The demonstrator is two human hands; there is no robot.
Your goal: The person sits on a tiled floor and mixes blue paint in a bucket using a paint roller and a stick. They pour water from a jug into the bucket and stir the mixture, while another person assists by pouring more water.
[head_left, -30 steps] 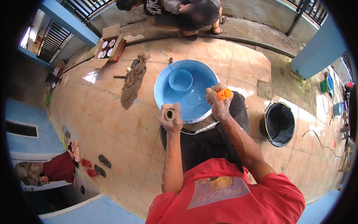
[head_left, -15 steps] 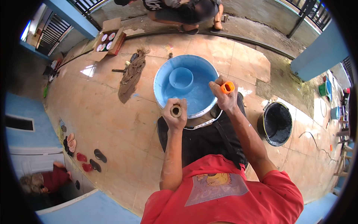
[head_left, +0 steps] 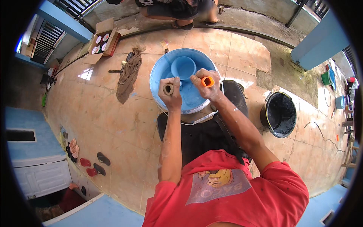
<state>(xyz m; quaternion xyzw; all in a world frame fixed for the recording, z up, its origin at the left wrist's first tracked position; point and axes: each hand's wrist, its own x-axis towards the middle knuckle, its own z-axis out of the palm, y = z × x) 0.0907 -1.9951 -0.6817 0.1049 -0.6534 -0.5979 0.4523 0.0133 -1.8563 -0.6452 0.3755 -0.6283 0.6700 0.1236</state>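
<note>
A large round blue tub (head_left: 159,64) stands in front of me, its inside blue and wet-looking, with a smaller blue bowl (head_left: 184,68) in its far part. Over the tub's near left side, my left hand (head_left: 173,99) is closed round a dirty, hollow-ended handle (head_left: 168,89). To the right of it, also above the tub, my right hand (head_left: 213,87) grips an orange handle (head_left: 207,81) with a square opening in its end. Both handles point up at me, so the lower parts of these tools are hidden behind my fists. The tub's wire bail (head_left: 202,119) hangs at the near side.
Right of the tub stands a black bucket (head_left: 280,115). A brown rag (head_left: 128,75) and an open carton of cans (head_left: 107,45) lie to the left. Several sandals (head_left: 99,169) are nearer. One person crouches (head_left: 170,11) beyond; another shows at the doorway (head_left: 72,196).
My right hand has moved left with the orange handle, closer to my left hand and further over the tub. My left hand sits slightly higher. The person at the doorway has shifted lower.
</note>
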